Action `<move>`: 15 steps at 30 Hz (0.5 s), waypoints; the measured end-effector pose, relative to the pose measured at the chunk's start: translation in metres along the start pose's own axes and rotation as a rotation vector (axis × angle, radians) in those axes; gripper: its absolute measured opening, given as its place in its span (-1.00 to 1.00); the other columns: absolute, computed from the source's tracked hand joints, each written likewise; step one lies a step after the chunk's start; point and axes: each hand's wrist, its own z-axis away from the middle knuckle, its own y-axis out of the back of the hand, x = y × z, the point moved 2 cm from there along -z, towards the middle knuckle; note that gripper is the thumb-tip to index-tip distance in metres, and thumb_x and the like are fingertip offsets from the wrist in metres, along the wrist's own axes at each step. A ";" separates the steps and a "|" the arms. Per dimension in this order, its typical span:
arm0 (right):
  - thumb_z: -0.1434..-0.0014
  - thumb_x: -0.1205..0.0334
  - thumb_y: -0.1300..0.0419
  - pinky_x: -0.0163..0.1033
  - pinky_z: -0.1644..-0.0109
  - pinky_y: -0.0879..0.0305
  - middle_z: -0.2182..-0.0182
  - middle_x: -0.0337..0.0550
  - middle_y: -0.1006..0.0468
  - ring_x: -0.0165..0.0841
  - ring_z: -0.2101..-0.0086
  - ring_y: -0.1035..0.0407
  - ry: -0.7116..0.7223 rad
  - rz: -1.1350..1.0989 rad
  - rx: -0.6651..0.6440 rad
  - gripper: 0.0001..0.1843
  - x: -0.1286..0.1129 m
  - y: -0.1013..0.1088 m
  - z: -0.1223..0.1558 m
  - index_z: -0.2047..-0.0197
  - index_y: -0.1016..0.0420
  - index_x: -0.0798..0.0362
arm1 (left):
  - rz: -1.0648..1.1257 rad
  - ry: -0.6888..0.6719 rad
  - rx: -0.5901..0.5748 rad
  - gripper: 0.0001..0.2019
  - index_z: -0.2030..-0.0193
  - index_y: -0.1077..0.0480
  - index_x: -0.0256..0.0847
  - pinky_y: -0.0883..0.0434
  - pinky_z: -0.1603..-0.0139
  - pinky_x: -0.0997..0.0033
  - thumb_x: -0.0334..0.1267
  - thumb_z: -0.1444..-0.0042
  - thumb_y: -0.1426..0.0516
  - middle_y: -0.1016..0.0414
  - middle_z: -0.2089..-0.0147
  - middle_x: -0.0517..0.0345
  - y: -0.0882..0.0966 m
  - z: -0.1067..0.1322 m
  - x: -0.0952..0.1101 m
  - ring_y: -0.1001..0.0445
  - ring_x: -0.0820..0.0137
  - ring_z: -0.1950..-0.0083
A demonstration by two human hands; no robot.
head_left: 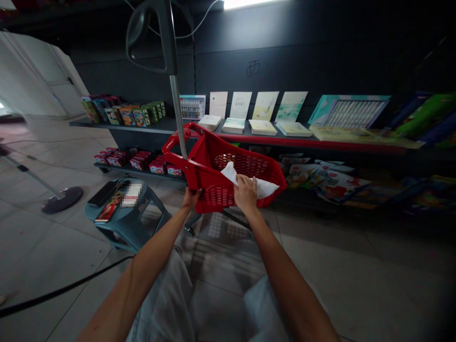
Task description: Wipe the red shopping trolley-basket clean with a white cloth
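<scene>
A red plastic shopping cart on dark legs with casters stands in front of me, its perforated basket facing the shelves. My left hand grips the lower left corner of the basket, fingers partly hidden behind its edge. Over the near rim, my right hand presses a white cloth against the basket's side, fingers bent over it. The cloth spreads out to both sides of that hand. A metal pole with a dark grey handle rises in front of the cart's left end.
Left of the cart, a grey-blue stool bears a phone and other flat items. A round-based stand and a black cable are on the tiled floor. Behind, a dark shelf holds boxes, books and marker sets; bagged goods lie below.
</scene>
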 end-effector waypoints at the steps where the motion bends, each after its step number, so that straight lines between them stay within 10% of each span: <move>1: -0.41 0.32 0.05 0.20 -0.53 0.17 -0.21 0.12 -0.52 -0.13 -0.23 -0.31 0.019 -0.004 -0.014 -0.54 0.004 0.002 0.000 -0.29 -0.42 0.13 | -0.002 0.006 0.016 -0.57 -0.08 -0.37 -0.23 -0.51 -0.20 -0.03 -0.12 -0.17 -0.36 -0.65 -0.01 -0.18 0.000 -0.001 0.000 -0.59 0.03 -0.14; 15: -0.35 0.29 0.03 0.16 -0.37 -0.15 -0.14 0.31 -0.53 0.00 -0.18 -0.32 -0.303 0.049 0.029 -0.55 0.127 0.034 0.008 -0.16 -0.53 0.22 | 0.042 -0.170 0.186 -0.50 -0.16 -0.29 -0.24 -0.44 -0.28 0.10 0.05 -0.27 -0.24 -0.50 -0.14 -0.19 0.007 -0.010 0.016 -0.54 0.15 -0.16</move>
